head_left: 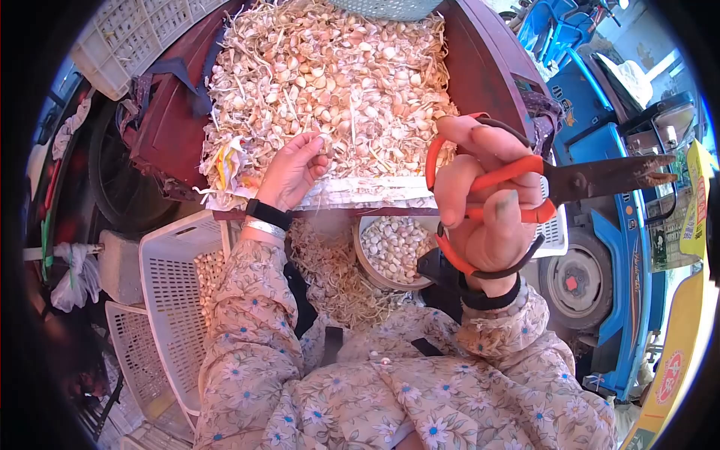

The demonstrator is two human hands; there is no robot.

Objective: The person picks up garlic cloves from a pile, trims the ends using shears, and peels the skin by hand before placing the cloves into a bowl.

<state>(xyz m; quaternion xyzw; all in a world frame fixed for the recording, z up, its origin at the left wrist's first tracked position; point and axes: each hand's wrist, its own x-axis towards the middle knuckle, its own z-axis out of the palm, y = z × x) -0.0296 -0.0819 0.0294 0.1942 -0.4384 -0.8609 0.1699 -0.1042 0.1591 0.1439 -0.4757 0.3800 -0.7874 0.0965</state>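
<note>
My right hand [487, 199] is raised close to the camera, its fingers through the orange-red handles of a pair of scissors [592, 180]. The dark, worn blades point to the right, away from the garlic. My left hand [300, 165] is over the near edge of the garlic pile, thumb and fingers pinched on a small pale piece that looks like a garlic clove [325, 142], mostly covered by the fingertips. Loose garlic cloves [337, 82], mixed with dry skins and stalks, are heaped on a dark red tray-like surface [487, 52] in front of me.
Below the edge stands a round bucket [362, 255] of garlic cloves, beside dry stalk scraps [337, 277]. White plastic crates [176, 315] are at the left, one holding cloves. A blue vehicle [626, 262] stands at the right, near a yellow carton [675, 352].
</note>
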